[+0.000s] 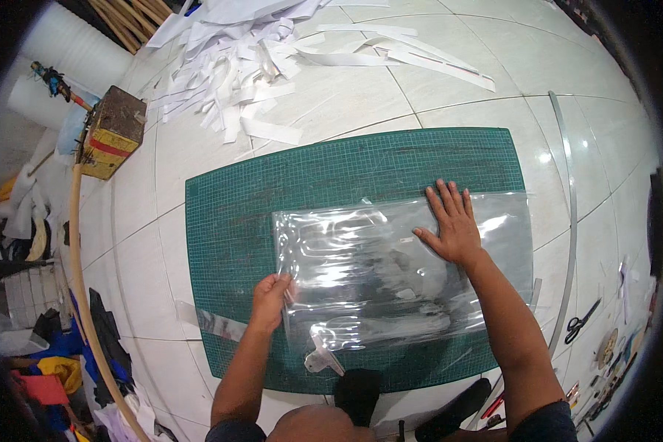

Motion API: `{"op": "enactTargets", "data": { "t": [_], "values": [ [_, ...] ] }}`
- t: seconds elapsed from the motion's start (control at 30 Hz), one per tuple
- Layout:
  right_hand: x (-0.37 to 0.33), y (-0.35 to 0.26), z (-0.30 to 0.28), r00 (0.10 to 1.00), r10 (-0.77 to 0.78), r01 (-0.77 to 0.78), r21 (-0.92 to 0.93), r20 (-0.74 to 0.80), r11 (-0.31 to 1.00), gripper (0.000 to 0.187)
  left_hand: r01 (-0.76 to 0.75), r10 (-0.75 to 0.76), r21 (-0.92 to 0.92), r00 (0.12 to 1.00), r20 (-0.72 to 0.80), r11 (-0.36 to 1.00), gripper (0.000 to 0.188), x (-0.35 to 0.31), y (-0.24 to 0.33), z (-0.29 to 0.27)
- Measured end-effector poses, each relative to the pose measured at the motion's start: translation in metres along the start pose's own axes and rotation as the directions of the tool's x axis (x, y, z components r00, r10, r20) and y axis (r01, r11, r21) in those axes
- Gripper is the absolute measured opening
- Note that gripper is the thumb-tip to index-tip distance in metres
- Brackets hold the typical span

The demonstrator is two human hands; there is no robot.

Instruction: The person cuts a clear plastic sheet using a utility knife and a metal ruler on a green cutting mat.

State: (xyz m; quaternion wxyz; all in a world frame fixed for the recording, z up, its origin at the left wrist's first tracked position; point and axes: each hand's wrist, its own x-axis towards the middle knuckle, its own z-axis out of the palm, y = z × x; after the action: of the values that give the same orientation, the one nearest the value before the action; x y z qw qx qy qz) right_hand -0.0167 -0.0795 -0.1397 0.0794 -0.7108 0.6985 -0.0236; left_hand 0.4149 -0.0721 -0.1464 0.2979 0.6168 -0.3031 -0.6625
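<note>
A shiny sheet of clear plastic (376, 258) lies on a green cutting mat (228, 221) with a fine grid. My left hand (272, 302) pinches the sheet's left edge, fingers closed on it. Flat on the sheet's upper right part rests my right hand (453, 228), its fingers spread. At the sheet's lower edge, near my foot, sits a metal bulldog clip (323, 359); whether it grips the sheet I cannot tell. A narrow clear plastic strip (221, 324) crosses the mat's left edge.
White cut strips (250, 88) are heaped on the tiled floor beyond the mat. A worn yellow box (114, 132) and a long wooden strip (77, 243) are at left. A long metal strip (573, 199) and black scissors (582, 322) lie at right.
</note>
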Motion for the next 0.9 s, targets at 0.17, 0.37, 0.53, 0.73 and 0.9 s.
{"op": "enactTargets", "data": {
  "t": [0.17,0.37,0.53,0.73,0.9],
  "values": [
    [0.006,-0.002,0.006,1.0,-0.011,0.011,-0.024,-0.021,1.0,0.088,-0.048,0.054,0.052,0.993,-0.107,0.997,0.015,-0.003,-0.006,-0.003],
    [-0.007,0.014,0.013,1.0,-0.001,-0.002,-0.065,-0.031,0.998,0.086,-0.042,0.274,0.799,0.949,-0.157,0.6,0.042,-0.109,-0.013,0.022],
    [0.0,-0.003,0.008,0.998,-0.013,0.011,-0.038,-0.053,0.999,0.085,0.076,-0.012,0.766,0.996,-0.089,0.639,0.037,-0.185,-0.087,0.012],
    [-0.002,0.001,0.003,0.999,-0.001,-0.001,-0.042,-0.04,0.999,0.087,0.011,0.084,0.607,0.988,-0.128,0.795,0.028,-0.22,-0.115,-0.009],
    [-0.005,0.001,0.01,1.0,0.001,-0.002,-0.036,-0.022,0.999,0.086,0.19,-0.163,0.317,0.98,-0.111,0.929,0.02,-0.241,-0.059,-0.028]
  ]
}}
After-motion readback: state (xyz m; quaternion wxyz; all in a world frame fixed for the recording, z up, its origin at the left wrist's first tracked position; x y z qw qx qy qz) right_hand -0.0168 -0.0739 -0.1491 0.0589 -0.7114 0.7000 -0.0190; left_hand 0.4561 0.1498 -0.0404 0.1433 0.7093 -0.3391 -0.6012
